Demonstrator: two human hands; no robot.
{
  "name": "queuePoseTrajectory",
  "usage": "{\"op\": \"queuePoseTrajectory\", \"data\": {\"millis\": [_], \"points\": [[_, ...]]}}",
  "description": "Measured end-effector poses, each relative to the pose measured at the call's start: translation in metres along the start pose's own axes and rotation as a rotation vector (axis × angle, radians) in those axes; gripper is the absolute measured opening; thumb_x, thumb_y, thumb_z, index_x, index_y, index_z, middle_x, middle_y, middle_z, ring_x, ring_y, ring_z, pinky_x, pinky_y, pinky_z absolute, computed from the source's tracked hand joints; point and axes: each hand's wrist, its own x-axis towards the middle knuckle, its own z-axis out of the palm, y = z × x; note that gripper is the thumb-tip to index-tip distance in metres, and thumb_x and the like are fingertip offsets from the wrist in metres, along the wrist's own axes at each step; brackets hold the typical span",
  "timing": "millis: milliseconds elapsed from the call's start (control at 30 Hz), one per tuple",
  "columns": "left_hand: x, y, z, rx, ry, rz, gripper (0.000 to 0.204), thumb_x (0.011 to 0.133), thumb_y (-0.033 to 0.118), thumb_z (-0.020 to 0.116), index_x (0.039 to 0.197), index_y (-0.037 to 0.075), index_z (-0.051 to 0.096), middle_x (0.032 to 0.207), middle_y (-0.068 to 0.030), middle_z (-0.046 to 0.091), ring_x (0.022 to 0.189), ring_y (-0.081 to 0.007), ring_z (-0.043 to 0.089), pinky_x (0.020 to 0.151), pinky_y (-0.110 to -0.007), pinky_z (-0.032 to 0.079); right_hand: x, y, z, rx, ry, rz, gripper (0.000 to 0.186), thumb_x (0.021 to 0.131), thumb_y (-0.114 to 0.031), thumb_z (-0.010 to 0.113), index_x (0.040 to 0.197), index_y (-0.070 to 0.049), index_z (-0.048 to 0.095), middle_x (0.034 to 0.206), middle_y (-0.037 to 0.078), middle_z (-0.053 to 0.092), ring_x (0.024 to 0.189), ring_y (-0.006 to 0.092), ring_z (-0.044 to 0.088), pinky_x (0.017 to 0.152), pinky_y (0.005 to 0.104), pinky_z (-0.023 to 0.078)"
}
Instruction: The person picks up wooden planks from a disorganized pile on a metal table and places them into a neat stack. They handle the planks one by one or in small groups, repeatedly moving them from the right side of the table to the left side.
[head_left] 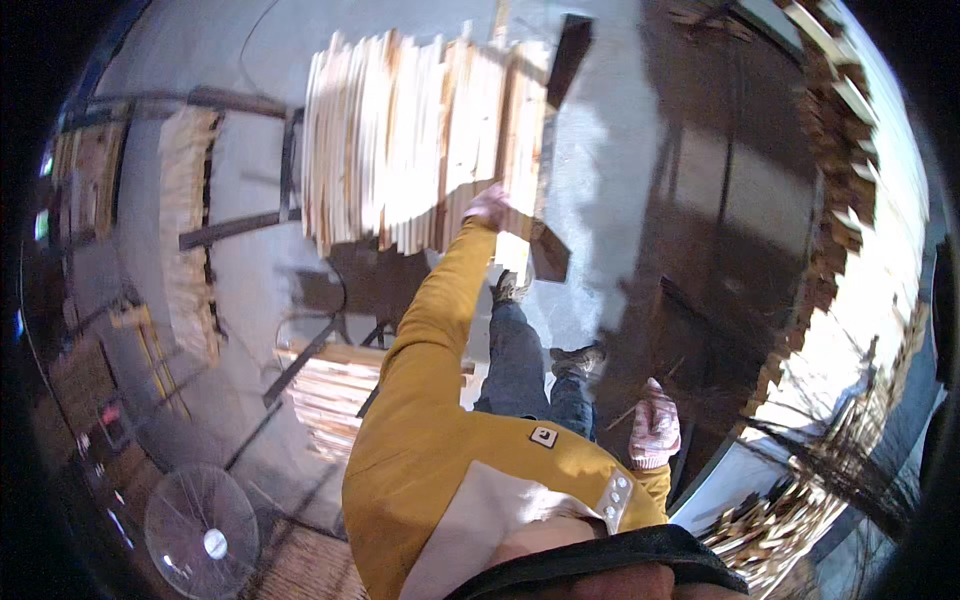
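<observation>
A: Timber, item one: a stack of pale wooden slats (420,140), lying flat on a dark metal rack (240,225), sunlit along its near ends.

B: Hands?

A: Left hand (488,207), gloved in pink, arm in a mustard sleeve stretched out, resting against the near edge of the stack. Whether its fingers are curled round a slat I cannot tell. Right hand (655,428), same kind of glove, hangs low by the hip, fingers loosely curled, holding nothing.

B: Surroundings?

A: Item two: a second bundle of slats (325,395) on a lower frame, just left of the person's legs. Item three: a round wire fan (200,535) on the floor, lower left. Item four: a long pile of cut wood (835,190) curving along the right side.

B: Obstructions?

A: A dark board (548,255) just beside the left hand, between the stack and the boots (575,358) on the concrete floor (620,150).
</observation>
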Motion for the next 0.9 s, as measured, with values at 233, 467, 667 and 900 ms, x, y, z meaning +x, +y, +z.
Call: {"op": "queuePoseTrajectory", "data": {"millis": [233, 467, 667, 900], "points": [[-0.06, 0.006, 0.018, -0.085, 0.277, 0.4, 0.028, 0.096, 0.03, 0.055, 0.115, 0.011, 0.061, 0.114, -0.0155, 0.06, 0.103, -0.0295, 0.06, 0.085, -0.04, 0.05, -0.064, 0.066, -0.098, -0.443, 0.097, 0.368, 0.037, 0.088, -0.019, 0.062, 0.125, -0.017, 0.062, 0.108, 0.011, 0.069, 0.101, 0.0306, 0.065, 0.088, 0.0436, 0.053], [-0.239, 0.077, 0.143, -0.3, -0.081, 0.586, 0.027, 0.097, 0.027, 0.057, 0.117, 0.01, 0.059, 0.11, -0.012, 0.058, 0.098, -0.0245, 0.058, 0.079, -0.037, 0.05, -0.299, 0.232, -0.283, -0.544, 0.451, 1.606, 0.07, 0.088, -0.034, 0.067, 0.148, -0.011, 0.04, 0.145, 0.013, 0.049, 0.131, 0.0294, 0.049, 0.11, 0.0402, 0.039], [-0.464, 0.216, 0.292, -0.149, -0.703, 0.773, 0.027, 0.098, 0.025, 0.058, 0.119, 0.009, 0.057, 0.106, -0.009, 0.056, 0.093, -0.0202, 0.057, 0.075, -0.035, 0.051, -0.501, 0.382, -0.366, -0.145, 0.525, 1.979, 0.061, 0.087, -0.027, 0.064, 0.14, -0.007, 0.041, 0.121, 0.016, 0.065, 0.105, 0.0333, 0.068, 0.086, 0.0511, 0.054], [-0.789, 0.373, 0.399, -0.244, -1.719, 0.404, 0.026, 0.098, 0.023, 0.06, 0.119, 0.009, 0.054, 0.102, -0.0067, 0.053, 0.088, -0.0168, 0.055, 0.069, -0.032, 0.051, -0.47, 0.225, -0.269, 0.304, 0.675, 1.292, 0.093, 0.079, -0.062, 0.066, 0.144, -0.005, 0.031, 0.117, 0.022, 0.065, 0.108, 0.0384, 0.064, 0.093, 0.0438, 0.051]]}}
